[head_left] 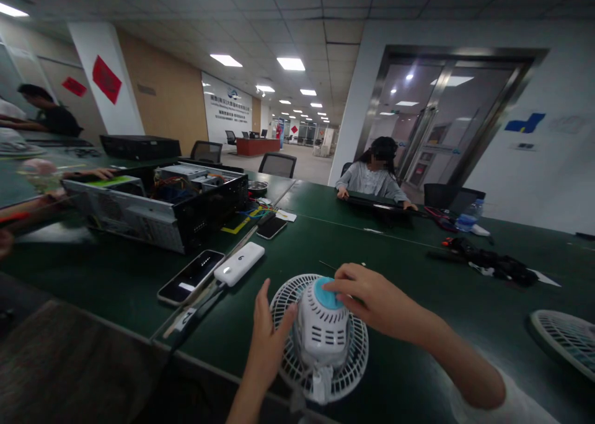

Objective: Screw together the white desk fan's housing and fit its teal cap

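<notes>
A white fan point(320, 334) lies face down on the green table, its round grille underneath and its slotted motor housing up. A light-blue round cap point(325, 292) sits on top of the housing. My right hand point(372, 297) reaches in from the right, with its bent fingers and thumb closed on the cap's edge. On the fan's left side is my left hand point(271, 331), fingers apart, the thumb close to the housing; whether it touches, I cannot tell. A greyish strip point(322, 384) hangs at the housing's near end.
Left of the fan lie a white power bank point(240, 263) with a cable, a phone point(191, 277) and another phone point(272, 227). An opened computer case point(158, 207) stands beyond. Another fan grille point(564, 343) is at far right. Across the table sits a person point(372, 179) holding a dark panel.
</notes>
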### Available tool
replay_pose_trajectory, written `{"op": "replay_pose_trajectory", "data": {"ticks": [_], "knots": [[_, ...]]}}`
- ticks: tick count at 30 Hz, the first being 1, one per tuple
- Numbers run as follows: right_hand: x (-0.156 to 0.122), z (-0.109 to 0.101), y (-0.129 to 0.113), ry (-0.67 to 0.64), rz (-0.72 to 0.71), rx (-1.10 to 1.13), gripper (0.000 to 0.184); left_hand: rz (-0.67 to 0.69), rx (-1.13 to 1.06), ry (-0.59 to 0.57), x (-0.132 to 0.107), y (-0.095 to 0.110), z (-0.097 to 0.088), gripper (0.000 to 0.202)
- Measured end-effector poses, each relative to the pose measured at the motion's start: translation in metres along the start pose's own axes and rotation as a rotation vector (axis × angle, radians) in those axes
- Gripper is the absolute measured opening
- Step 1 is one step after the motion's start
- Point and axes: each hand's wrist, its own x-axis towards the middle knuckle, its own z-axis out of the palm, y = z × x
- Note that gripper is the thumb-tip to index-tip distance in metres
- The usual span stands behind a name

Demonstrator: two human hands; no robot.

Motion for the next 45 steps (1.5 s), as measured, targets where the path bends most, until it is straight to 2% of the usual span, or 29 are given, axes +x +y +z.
{"op": "replay_pose_trajectory", "data": {"ticks": [2, 4, 8, 11, 16, 21, 29, 34, 36, 39, 41, 45], "knots": [[0.001, -0.006, 0.004, -0.054, -0.054, -0.024, 0.03, -0.132, 0.002, 0.0, 0.005, -0.014, -0.015, 0.067], [0.005, -0.01, 0.007, -0.083, -0.112, -0.076, 0.028, -0.226, -0.017, -0.077, 0.007, -0.023, -0.023, 0.073], [0.014, -0.014, 0.009, -0.095, -0.261, -0.168, 0.022, -0.237, 0.066, -0.184, 0.012, -0.024, -0.027, 0.089], [0.017, -0.015, 0.006, -0.115, -0.252, -0.175, 0.02, -0.237, 0.111, -0.177, 0.017, -0.018, -0.027, 0.09], [0.019, -0.006, -0.005, -0.116, -0.025, -0.202, 0.018, -0.265, -0.005, -0.111, 0.021, -0.017, -0.025, 0.072], [0.016, 0.013, -0.015, -0.009, 0.249, -0.203, 0.024, -0.309, -0.117, -0.136, 0.017, -0.017, -0.02, 0.05], [-0.003, 0.02, -0.01, 0.095, 0.442, -0.092, 0.023, -0.373, -0.341, -0.104, -0.002, -0.013, -0.006, 0.056], [-0.012, 0.023, -0.009, 0.153, 0.532, 0.076, 0.022, -0.497, -0.581, -0.083, -0.017, -0.015, 0.01, 0.067], [-0.019, 0.021, -0.008, 0.151, 0.476, 0.155, 0.024, -0.515, -0.601, -0.057, -0.021, -0.017, 0.013, 0.068], [-0.035, 0.016, -0.001, 0.098, 0.274, 0.226, 0.025, -0.52, -0.603, -0.031, -0.023, -0.018, 0.014, 0.066], [-0.044, 0.012, 0.005, 0.063, 0.171, 0.201, 0.026, -0.523, -0.602, -0.016, -0.024, -0.019, 0.015, 0.066], [-0.046, 0.003, 0.017, 0.031, 0.06, 0.068, 0.027, -0.52, -0.616, -0.003, -0.023, -0.018, 0.015, 0.07]]}}
